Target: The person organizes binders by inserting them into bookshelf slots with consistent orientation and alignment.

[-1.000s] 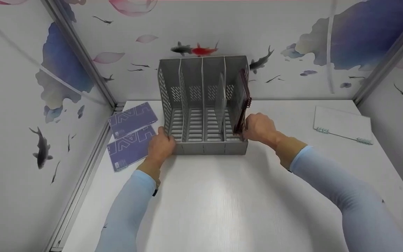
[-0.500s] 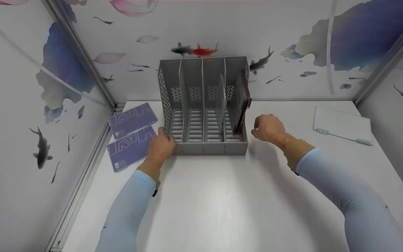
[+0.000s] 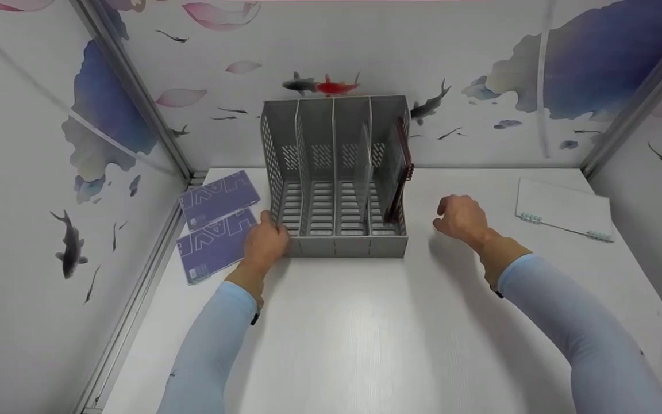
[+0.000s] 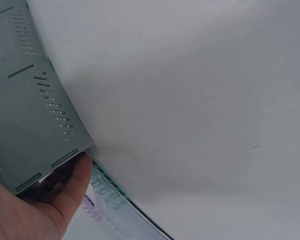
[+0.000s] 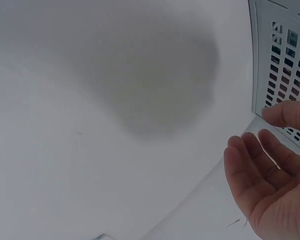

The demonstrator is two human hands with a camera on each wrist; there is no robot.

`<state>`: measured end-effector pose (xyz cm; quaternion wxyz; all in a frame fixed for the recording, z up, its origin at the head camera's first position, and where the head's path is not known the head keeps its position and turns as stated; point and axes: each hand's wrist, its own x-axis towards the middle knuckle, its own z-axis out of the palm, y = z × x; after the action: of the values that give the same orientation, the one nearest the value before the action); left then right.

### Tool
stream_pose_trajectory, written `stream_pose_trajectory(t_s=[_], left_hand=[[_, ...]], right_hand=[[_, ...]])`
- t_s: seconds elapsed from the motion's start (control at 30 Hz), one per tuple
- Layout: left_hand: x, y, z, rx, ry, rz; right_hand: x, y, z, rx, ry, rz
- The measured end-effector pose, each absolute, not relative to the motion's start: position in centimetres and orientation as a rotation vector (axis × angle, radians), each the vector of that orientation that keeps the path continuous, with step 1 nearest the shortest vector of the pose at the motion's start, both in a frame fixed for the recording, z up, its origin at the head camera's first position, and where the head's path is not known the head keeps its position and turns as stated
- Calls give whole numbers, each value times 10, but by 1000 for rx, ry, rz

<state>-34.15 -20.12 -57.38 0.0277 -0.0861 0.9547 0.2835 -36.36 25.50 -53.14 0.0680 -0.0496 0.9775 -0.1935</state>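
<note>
A grey desktop file rack (image 3: 348,247) with upright dividers stands mid-table in the head view. My left hand (image 3: 266,238) holds its front left corner; in the left wrist view the fingers (image 4: 72,187) wrap the rack's lower edge. To the right of the rack, my right hand (image 3: 462,219) hovers apart from it, fingers loosely curled around nothing. A dark red spiral notebook (image 3: 401,146) leans upright in the rightmost slot. Near the divider to its left stands a pale, translucent-looking flat item (image 3: 362,172); its exact kind is unclear.
Left of the rack lie two purple spiral notebooks, a rear one (image 3: 219,198) and a front one (image 3: 213,247) close to my left hand. A white spiral notebook (image 3: 564,208) lies at the right of the white table (image 3: 354,333). Printed walls (image 3: 434,34) enclose the sides and back.
My right hand has come away from the rack's right front corner by the dark red notebook and moved right. The left hand stays on the rack.
</note>
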Motion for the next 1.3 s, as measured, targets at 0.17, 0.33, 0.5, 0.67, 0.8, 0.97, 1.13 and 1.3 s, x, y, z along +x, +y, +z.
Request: stream_pose_trajectory(t_s=[0.17,0.33,0.5,0.67,0.8,0.97,1.13,1.3], left_hand=[[-341,-201,-574,-255,2959,881],[-340,-201,-573,-237,2977,870],[-340,-202,-572,-232,2987,851],[-340,-201,-572,-245,2978,855],[-341,-200,-573,-255,2973,856],[-341,-200,-574,-265,2971,873],[-339,-200,-573,-264,2971,877],[-340,-200,-573,-249,2993,872]], right_hand=[[-363,271,-537,-119,2939,-603],[-362,289,-544,-92,2954,-591],[-361,304,-553,-48,2952,-602],[-364,317,-557,-21,2960,-615],[-367,328,-556,-9,2986,-592],[-368,342,-556,57,3011,-598],[-368,358,-558,113,3046,-573],[-364,373,-562,147,3048,-522]])
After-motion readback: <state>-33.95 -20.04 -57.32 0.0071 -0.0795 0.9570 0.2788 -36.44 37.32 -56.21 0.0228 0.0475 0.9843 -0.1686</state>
